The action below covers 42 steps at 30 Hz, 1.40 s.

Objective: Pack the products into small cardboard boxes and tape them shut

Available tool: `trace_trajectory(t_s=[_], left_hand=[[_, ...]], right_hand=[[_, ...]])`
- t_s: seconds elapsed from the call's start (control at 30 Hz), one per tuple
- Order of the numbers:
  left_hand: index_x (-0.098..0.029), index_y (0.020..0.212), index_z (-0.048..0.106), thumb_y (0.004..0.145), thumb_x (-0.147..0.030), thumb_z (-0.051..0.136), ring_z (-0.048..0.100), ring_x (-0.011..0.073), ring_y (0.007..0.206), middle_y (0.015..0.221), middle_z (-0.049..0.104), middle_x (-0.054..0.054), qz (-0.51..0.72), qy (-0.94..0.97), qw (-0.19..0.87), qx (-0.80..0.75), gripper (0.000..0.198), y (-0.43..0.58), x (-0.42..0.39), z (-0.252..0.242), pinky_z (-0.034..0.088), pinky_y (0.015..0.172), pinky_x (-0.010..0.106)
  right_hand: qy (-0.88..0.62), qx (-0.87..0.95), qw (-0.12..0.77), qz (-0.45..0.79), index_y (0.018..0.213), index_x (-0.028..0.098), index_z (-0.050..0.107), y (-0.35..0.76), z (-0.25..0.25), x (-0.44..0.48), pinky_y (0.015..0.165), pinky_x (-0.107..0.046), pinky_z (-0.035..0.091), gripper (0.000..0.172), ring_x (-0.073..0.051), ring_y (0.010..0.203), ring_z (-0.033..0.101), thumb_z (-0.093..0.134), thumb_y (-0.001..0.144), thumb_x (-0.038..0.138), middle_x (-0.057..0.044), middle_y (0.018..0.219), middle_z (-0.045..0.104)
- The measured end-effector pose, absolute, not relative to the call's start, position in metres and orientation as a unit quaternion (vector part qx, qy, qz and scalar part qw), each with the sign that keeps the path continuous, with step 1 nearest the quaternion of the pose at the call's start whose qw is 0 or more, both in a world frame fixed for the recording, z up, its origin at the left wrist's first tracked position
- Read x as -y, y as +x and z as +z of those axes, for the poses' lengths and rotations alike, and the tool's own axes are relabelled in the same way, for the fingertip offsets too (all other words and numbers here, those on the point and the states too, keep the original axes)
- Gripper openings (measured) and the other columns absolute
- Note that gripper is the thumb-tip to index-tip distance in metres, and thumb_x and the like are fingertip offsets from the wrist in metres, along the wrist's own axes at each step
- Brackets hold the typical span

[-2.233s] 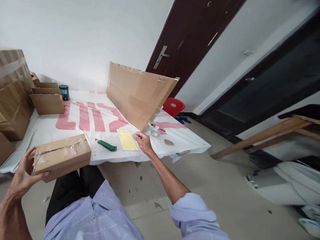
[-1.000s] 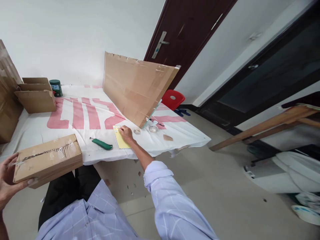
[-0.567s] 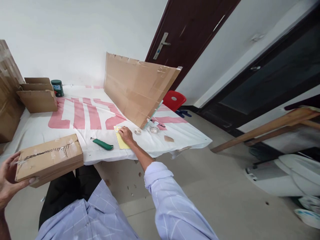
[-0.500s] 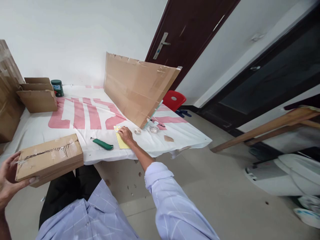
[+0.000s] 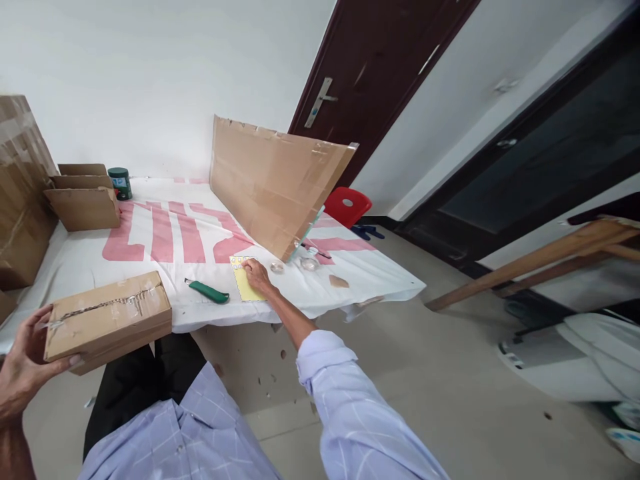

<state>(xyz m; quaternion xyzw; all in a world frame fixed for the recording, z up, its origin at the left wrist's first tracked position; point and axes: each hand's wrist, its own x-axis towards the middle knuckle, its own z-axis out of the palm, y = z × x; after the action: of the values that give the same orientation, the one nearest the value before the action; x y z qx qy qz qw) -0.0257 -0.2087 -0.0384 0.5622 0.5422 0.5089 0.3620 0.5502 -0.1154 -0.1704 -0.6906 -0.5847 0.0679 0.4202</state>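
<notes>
A taped cardboard box [image 5: 110, 317] rests partly on the table's front edge, with my left hand [image 5: 30, 360] gripping its left end, thumb on the near side. The middle of the table's front holds a yellow sheet [image 5: 247, 287] with small round marks along its top. My right hand [image 5: 257, 277] lies over the sheet's upper right part, fingers drawn together; whether they pinch anything is too small to tell. Between box and sheet lies a green utility knife [image 5: 209, 291], its tip pointing left.
A large cardboard panel [image 5: 275, 180] stands slanted behind the sheet. Rolls of clear tape [image 5: 309, 263] sit right of my right hand. Open cardboard box [image 5: 85, 208], green canister [image 5: 120, 183] and big carton [image 5: 23, 193] stand at the back left. A red stool [image 5: 347, 205] is beyond the table.
The view has shifted slightly, so most things appear a little lower and further right. Both hands keep nearly the same places on the box and sheet.
</notes>
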Motion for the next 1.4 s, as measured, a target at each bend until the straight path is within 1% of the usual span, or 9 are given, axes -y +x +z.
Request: trace_trajectory(t_s=[0.13, 0.37, 0.57, 0.67, 0.8, 0.97, 1.07, 1.2, 1.4], left_hand=[[-0.036, 0.13, 0.057, 0.025, -0.023, 0.107, 0.066, 0.0354, 0.127, 0.132, 0.072, 0.003, 0.482, 0.547, 0.438, -0.527, 0.116, -0.029, 0.213, -0.04, 0.066, 0.087, 0.033], [-0.028, 0.121, 0.051, 0.039, -0.041, 0.107, 0.072, 0.0302, 0.107, 0.118, 0.07, 0.007, 0.477, 0.589, 0.431, -0.49, 0.101, -0.029, 0.218, -0.041, 0.065, 0.083, 0.035], [-0.028, 0.124, 0.047, 0.046, -0.044, 0.107, 0.07, 0.0283, 0.103, 0.117, 0.065, 0.006, 0.449, 0.621, 0.424, -0.483, 0.099, -0.035, 0.222, -0.044, 0.063, 0.079, 0.035], [-0.028, 0.122, 0.047, 0.049, -0.043, 0.105, 0.07, 0.027, 0.105, 0.12, 0.063, 0.006, 0.444, 0.628, 0.418, -0.484, 0.094, -0.035, 0.224, -0.043, 0.062, 0.081, 0.035], [-0.028, 0.121, 0.049, 0.045, -0.04, 0.106, 0.069, 0.0263, 0.105, 0.119, 0.064, 0.004, 0.459, 0.615, 0.424, -0.48, 0.095, -0.042, 0.225, -0.045, 0.061, 0.083, 0.034], [-0.029, 0.125, 0.053, 0.03, -0.039, 0.108, 0.07, 0.0274, 0.101, 0.113, 0.07, 0.005, 0.526, 0.521, 0.461, -0.489, 0.11, -0.07, 0.228, -0.065, 0.06, 0.077, 0.029], [-0.031, 0.124, 0.058, 0.022, -0.051, 0.106, 0.069, 0.0286, 0.105, 0.116, 0.071, 0.004, 0.599, 0.456, 0.448, -0.482, 0.115, -0.085, 0.232, -0.084, 0.061, 0.079, 0.029], [-0.031, 0.121, 0.063, 0.029, -0.071, 0.097, 0.068, 0.0371, 0.116, 0.125, 0.07, 0.009, 0.607, 0.446, 0.44, -0.489, 0.106, -0.09, 0.238, -0.1, 0.063, 0.086, 0.042], [-0.027, 0.122, 0.059, 0.026, -0.062, 0.102, 0.071, 0.0361, 0.106, 0.113, 0.072, 0.01, 0.548, 0.49, 0.442, -0.515, 0.111, -0.082, 0.236, -0.089, 0.061, 0.08, 0.037]], right_hand=[[-0.68, 0.564, 0.465, 0.06, 0.091, 0.021, 0.069, 0.537, -0.159, 0.123, 0.091, -0.037, 0.053, 0.027, -0.025, 0.098, 0.065, 0.042, 0.088, 0.024, -0.012, 0.101, 0.075], [-0.594, 0.604, 0.522, 0.096, 0.1, 0.022, 0.073, 0.449, -0.133, 0.146, 0.085, -0.038, 0.058, 0.028, -0.026, 0.102, 0.068, 0.05, 0.096, 0.037, -0.011, 0.108, 0.074], [-0.447, 0.651, 0.529, 0.31, 0.112, 0.023, 0.077, 0.351, -0.11, 0.185, 0.08, -0.035, 0.06, 0.034, -0.022, 0.095, 0.073, 0.057, 0.103, 0.049, -0.008, 0.114, 0.074], [-0.409, 0.655, 0.527, 0.355, 0.112, 0.024, 0.079, 0.326, -0.099, 0.197, 0.078, -0.034, 0.061, 0.039, -0.022, 0.095, 0.071, 0.057, 0.104, 0.055, -0.008, 0.111, 0.073], [-0.396, 0.663, 0.542, 0.333, 0.119, 0.024, 0.079, 0.31, -0.086, 0.213, 0.083, -0.035, 0.062, 0.043, -0.026, 0.108, 0.069, 0.057, 0.104, 0.057, -0.011, 0.119, 0.072], [-0.336, 0.671, 0.558, 0.354, 0.129, 0.027, 0.076, 0.289, -0.064, 0.242, 0.107, -0.044, 0.058, 0.038, -0.027, 0.126, 0.066, 0.055, 0.108, 0.051, -0.01, 0.133, 0.07], [-0.288, 0.653, 0.584, 0.388, 0.132, 0.029, 0.072, 0.274, -0.049, 0.253, 0.102, -0.043, 0.061, 0.037, -0.026, 0.127, 0.066, 0.053, 0.109, 0.051, -0.01, 0.138, 0.067], [-0.295, 0.618, 0.628, 0.37, 0.124, 0.029, 0.072, 0.263, -0.039, 0.251, 0.096, -0.04, 0.062, 0.032, -0.024, 0.122, 0.067, 0.053, 0.109, 0.049, -0.008, 0.13, 0.067], [-0.313, 0.642, 0.593, 0.372, 0.126, 0.029, 0.071, 0.265, -0.05, 0.245, 0.104, -0.041, 0.058, 0.033, -0.025, 0.126, 0.066, 0.059, 0.106, 0.052, -0.008, 0.131, 0.069]])
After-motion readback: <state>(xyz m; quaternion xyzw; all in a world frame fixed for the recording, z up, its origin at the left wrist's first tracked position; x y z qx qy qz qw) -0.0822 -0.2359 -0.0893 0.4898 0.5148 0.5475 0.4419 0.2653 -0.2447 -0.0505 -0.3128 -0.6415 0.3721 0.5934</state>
